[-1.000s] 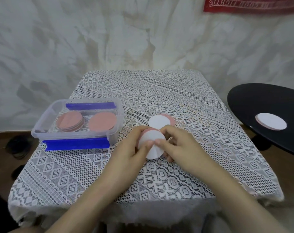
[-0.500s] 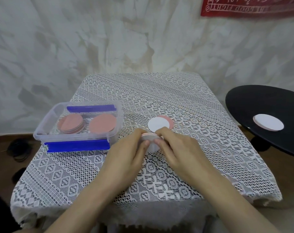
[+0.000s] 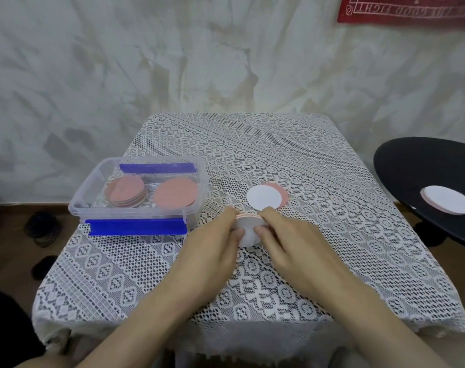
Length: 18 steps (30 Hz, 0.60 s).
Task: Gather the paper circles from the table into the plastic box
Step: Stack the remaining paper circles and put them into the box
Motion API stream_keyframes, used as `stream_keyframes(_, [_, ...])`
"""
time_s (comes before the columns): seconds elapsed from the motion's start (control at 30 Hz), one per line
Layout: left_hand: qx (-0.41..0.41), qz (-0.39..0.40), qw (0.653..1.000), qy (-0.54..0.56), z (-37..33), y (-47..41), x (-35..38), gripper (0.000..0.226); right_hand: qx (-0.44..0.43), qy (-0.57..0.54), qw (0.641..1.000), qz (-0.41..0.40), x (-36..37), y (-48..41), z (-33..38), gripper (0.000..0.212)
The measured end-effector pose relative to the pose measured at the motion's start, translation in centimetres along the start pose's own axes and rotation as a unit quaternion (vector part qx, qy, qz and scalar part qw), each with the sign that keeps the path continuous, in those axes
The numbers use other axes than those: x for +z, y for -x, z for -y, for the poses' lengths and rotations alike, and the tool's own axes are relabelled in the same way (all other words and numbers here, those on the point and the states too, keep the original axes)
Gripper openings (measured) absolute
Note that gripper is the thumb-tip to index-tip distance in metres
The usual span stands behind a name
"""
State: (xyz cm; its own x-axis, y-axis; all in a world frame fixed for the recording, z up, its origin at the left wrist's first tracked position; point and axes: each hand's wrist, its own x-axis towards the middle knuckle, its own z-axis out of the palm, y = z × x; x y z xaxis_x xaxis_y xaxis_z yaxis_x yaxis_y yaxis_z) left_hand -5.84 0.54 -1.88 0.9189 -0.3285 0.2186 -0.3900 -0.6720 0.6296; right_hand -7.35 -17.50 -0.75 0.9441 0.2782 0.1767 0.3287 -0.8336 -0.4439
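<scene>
Head view puts us in the collecting step: our left hand (image 3: 215, 243) and right hand (image 3: 287, 237) meet at the middle of the lace-covered surface (image 3: 252, 144), each pinching one side of a small stack of paper circles (image 3: 248, 232) between thumb and curled fingers. The stack is tilted up with its white face toward us and its pink-and-white edges showing on top. Whether its lower rim touches the cloth we cannot tell. We judge that we are squaring the stack before carrying it. The plastic box (image 3: 86, 187) stands open just to the left, already holding a pink pile (image 3: 126, 192) and a second pink pile (image 3: 175, 196) beside it. Just beyond our fingers a white circle (image 3: 263, 197) lies overlapping a pink circle (image 3: 281, 193), both flat on the cloth. The next move calls for one hand to take the stack whole, keeping firm pressure so no sheet slides out, and lower it into the box, or else first add the two loose circles to it.
</scene>
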Motion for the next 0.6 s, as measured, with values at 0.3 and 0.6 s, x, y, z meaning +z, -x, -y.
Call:
stream_keyframes(0.3, [-0.033, -0.073, 0.988, 0.135, 1.4, 1.0, -4.7, 0.010, -0.010, -0.154, 0.987, -0.043, -0.4, -2.5, 3.8, 0.007])
stream_keyframes(0.6, [-0.125, -0.110, 0.980, 0.109, 6.3, 1.9, -10.3, 0.011, 0.004, -0.240, 0.970, 0.028, 0.6, -8.0, 8.6, 0.013])
